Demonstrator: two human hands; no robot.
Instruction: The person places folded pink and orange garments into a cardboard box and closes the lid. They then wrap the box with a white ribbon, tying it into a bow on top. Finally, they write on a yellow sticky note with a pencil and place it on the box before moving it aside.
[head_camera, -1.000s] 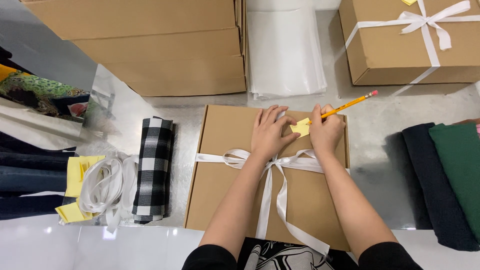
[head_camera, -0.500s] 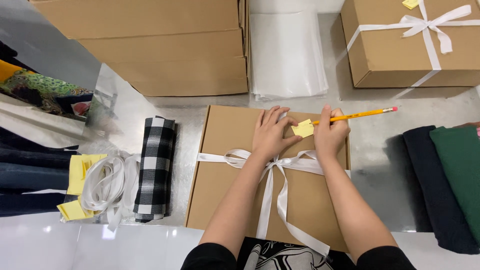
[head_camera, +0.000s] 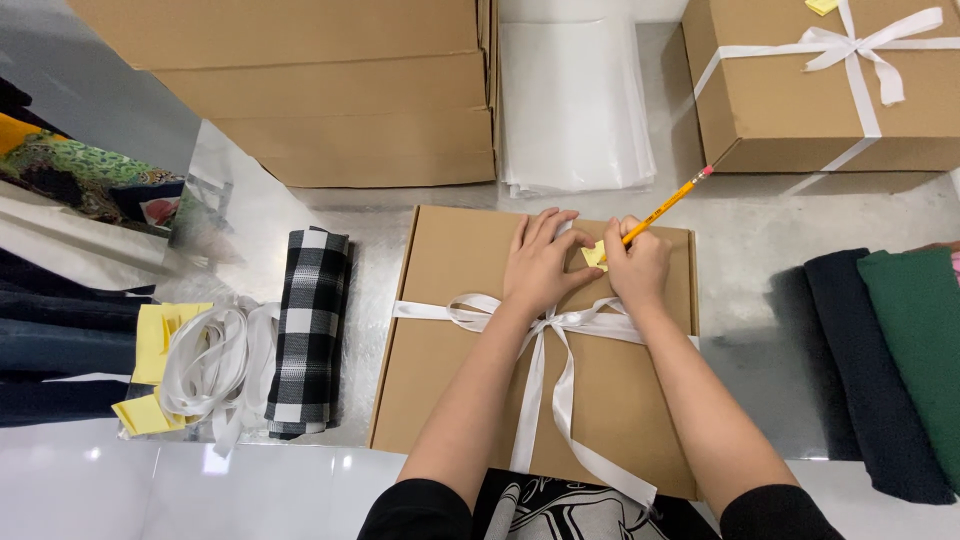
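Observation:
A flat brown cardboard box (head_camera: 450, 340) lies in front of me, tied with a white ribbon (head_camera: 545, 380) knotted in a bow. My left hand (head_camera: 540, 262) rests flat on the lid, fingers pressing beside a small yellow sticky note (head_camera: 594, 254). My right hand (head_camera: 638, 268) grips a yellow pencil (head_camera: 668, 205) with a pink eraser end, its tip down on the note. The pencil slants up to the right.
Stacked brown boxes (head_camera: 330, 90) stand behind; clear plastic bags (head_camera: 575, 100) lie beside them. Another ribboned box (head_camera: 830, 80) sits at the far right. A rolled black-and-white checked cloth (head_camera: 310, 330), white ribbon coils (head_camera: 210, 360) and yellow notes (head_camera: 150, 340) are left; dark and green folded fabrics (head_camera: 890, 360) are right.
The pencil has swung from nearly level to a steeper slant, and my right hand has closed in on the sticky note. My left hand has stayed on the lid.

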